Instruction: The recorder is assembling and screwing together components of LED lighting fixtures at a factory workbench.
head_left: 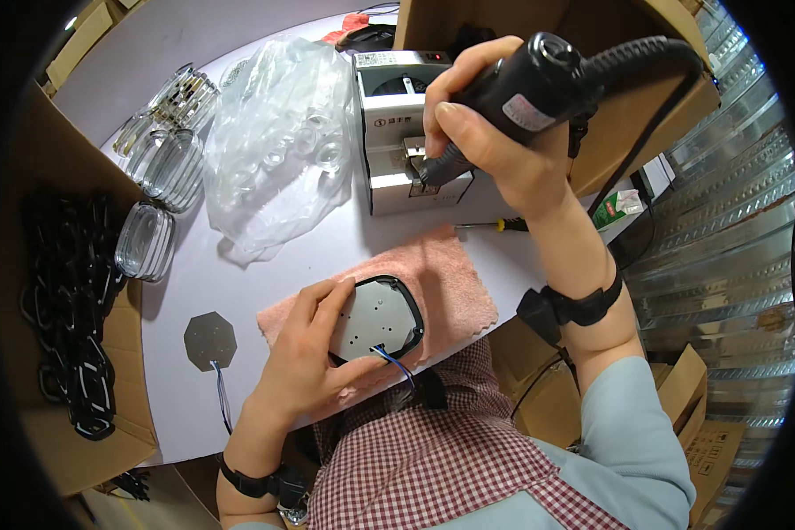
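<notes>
My left hand [299,360] grips the left side of a black-rimmed housing [418,311], thumb along its lower edge. Inside the rim lies a grey metal plate [373,316] with small holes, and blue and white wires [396,360] come out near its lower edge. The housing rests on a pink cloth [458,287]. Raised above the table, my right hand [512,163] is wrapped round a black corded electric screwdriver [530,93]. Its nose points down at the front pick-up slot of a white and black screw feeder [383,181]; whether it touches there I cannot tell.
A loose octagonal plate [209,339] with wires lies at left. Behind it are stacked clear covers [146,240] and a clear plastic bag [274,168] of transparent parts. A cardboard box [132,353] holds black frames [84,327]. A yellow-black screwdriver [503,225] lies beside the feeder.
</notes>
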A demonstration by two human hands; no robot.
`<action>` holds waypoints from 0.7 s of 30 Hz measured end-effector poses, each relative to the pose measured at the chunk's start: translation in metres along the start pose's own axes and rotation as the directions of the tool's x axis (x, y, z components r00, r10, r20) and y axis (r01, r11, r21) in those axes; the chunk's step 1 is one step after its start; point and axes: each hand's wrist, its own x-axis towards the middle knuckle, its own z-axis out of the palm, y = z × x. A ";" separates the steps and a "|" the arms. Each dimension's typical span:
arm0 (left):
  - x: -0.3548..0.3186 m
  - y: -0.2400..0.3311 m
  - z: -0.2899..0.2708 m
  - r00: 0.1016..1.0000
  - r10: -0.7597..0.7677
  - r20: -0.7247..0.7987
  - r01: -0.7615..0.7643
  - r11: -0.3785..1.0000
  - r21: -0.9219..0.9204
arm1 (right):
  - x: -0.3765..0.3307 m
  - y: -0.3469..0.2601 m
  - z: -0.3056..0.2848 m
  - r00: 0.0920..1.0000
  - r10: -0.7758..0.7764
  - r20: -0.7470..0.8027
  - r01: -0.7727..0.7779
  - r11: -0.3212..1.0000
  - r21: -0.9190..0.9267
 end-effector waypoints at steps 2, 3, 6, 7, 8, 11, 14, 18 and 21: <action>-0.003 -0.002 0.002 1.000 -0.012 -0.016 0.012 1.000 -0.003 | -0.005 -0.002 0.004 0.994 -0.009 -0.109 0.012 1.000 0.020; -0.001 -0.001 0.001 1.000 -0.014 -0.023 0.013 1.000 -0.006 | -0.007 -0.003 0.002 0.987 0.013 -0.161 0.003 0.995 0.097; 0.001 0.005 -0.002 0.999 -0.044 0.022 0.044 0.999 -0.030 | -0.010 -0.006 -0.007 0.961 -0.088 -0.260 0.111 0.991 0.075; 0.001 0.005 -0.002 0.999 -0.039 0.024 0.039 0.999 -0.034 | -0.007 -0.006 -0.009 0.949 -0.131 -0.286 0.149 0.988 0.040; 0.001 0.005 -0.003 0.999 -0.032 0.031 0.033 0.999 -0.038 | -0.006 -0.005 -0.010 0.950 -0.130 -0.286 0.147 0.988 0.039; 0.001 0.003 -0.004 0.999 -0.018 0.033 0.018 1.000 -0.015 | -0.003 0.001 -0.012 0.945 -0.119 -0.306 0.136 0.990 0.034; 0.000 0.004 -0.001 1.000 -0.022 0.016 0.022 0.999 -0.023 | -0.003 0.008 -0.012 0.988 -0.102 -0.118 0.103 0.995 0.003; -0.001 0.003 -0.001 1.000 -0.018 0.008 0.018 1.000 -0.010 | 0.008 0.002 -0.007 0.977 0.005 0.215 0.024 0.991 -0.134; -0.004 0.002 0.000 1.000 -0.016 -0.024 0.016 1.000 -0.001 | -0.001 0.007 0.014 0.997 -0.006 -0.080 -0.014 0.968 -0.250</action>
